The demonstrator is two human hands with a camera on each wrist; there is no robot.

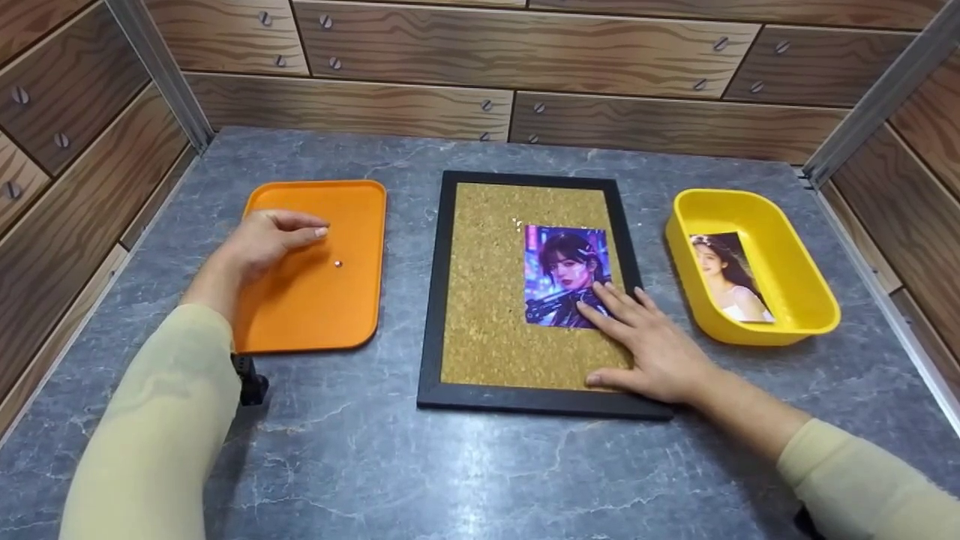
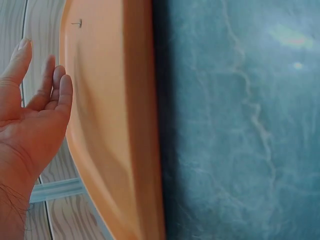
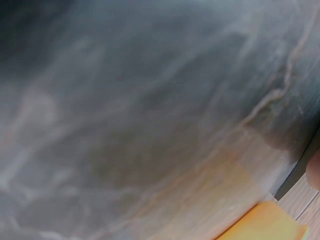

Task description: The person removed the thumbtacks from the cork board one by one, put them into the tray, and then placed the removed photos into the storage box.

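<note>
My left hand (image 1: 266, 238) is above the orange tray (image 1: 307, 315), thumb and forefinger tips together on what looks like a tiny thumbtack, mostly hidden. Another thumbtack (image 1: 338, 263) lies on the tray just right of those fingertips; in the left wrist view this thumbtack (image 2: 76, 23) shows its thin point. My right hand (image 1: 660, 356) rests with spread fingers on the black-framed corkboard (image 1: 487, 300). Its fingertips touch the lower right of a purple-blue portrait picture (image 1: 566, 259) lying on the cork.
A yellow bin (image 1: 806, 289) on the right holds a photo (image 1: 727, 277) of a person. Small shiny bits (image 1: 517, 224) show on the cork at the picture's upper left corner. Wood-patterned walls (image 1: 525, 52) close off the grey marbled table (image 1: 360, 450) at the back and sides.
</note>
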